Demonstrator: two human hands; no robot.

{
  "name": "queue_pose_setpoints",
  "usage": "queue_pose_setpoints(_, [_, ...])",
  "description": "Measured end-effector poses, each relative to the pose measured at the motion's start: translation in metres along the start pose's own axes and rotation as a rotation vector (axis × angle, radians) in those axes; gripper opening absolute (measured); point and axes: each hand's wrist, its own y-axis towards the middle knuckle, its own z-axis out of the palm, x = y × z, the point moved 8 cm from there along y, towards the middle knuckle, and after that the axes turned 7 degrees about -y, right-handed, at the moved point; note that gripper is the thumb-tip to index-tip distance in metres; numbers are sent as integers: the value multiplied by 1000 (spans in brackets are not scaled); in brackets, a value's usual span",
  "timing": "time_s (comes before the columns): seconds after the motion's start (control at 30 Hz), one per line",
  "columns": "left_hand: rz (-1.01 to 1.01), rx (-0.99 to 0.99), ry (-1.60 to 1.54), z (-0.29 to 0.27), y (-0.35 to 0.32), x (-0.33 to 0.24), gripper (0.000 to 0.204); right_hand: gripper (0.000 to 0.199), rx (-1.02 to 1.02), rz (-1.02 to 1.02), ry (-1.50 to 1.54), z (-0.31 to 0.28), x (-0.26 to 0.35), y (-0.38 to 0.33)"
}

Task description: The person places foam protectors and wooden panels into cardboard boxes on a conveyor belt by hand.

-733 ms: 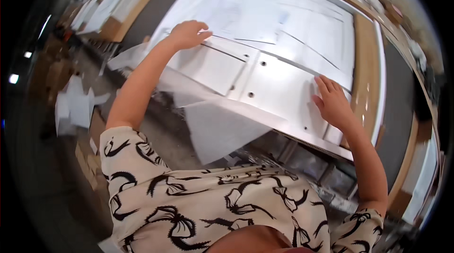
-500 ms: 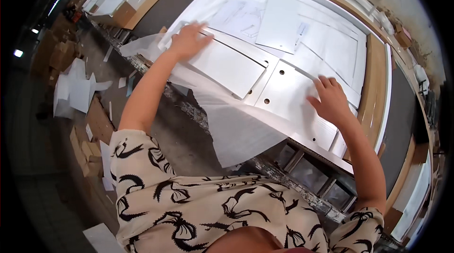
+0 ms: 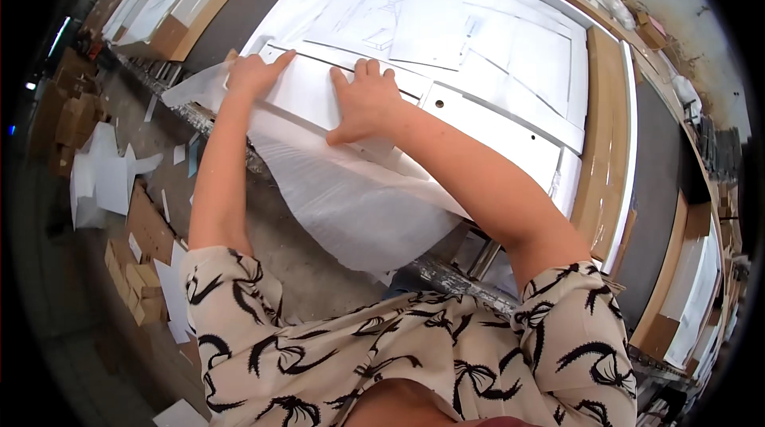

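Observation:
My left hand [image 3: 253, 72] lies flat on the left end of a white panel [image 3: 311, 96], at its near corner. My right hand [image 3: 366, 100] presses palm-down on the same panel just to the right, fingers spread. A second white panel with small holes [image 3: 494, 128] lies further right. A thin translucent foam sheet [image 3: 351, 204] hangs from under the panels over the table's near edge. Paper drawings [image 3: 430, 20] lie on the white surface beyond.
A wooden frame strip [image 3: 603, 132] runs along the right side of the work table. Cardboard boxes [image 3: 72, 120] and white scraps [image 3: 103, 176] litter the floor at left. Another table with white sheets [image 3: 171, 4] stands at upper left.
My right hand has shifted left from the holed right panel onto the left panel, close to my left hand. The view has moved nearer the table.

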Motion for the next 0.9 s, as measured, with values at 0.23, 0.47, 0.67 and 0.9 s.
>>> queue_pose_setpoints(0.23, [5,155,-645,16,-25,-15,67,103,45,-74,60,-9,-27,-31])
queue_pose_setpoints(0.47, [569,344,-511,11,-114,-113,48,103,64,9,27,-31,-135,-175])
queue_pose_setpoints(0.67, [818,396,-37,49,-163,-187,69,104,176,109,-5,-13,-147,-230])
queue_pose_setpoints(0.9, [910,393,-62,53,-168,-196,70,110,244,179,-92,-7,-149,-232])
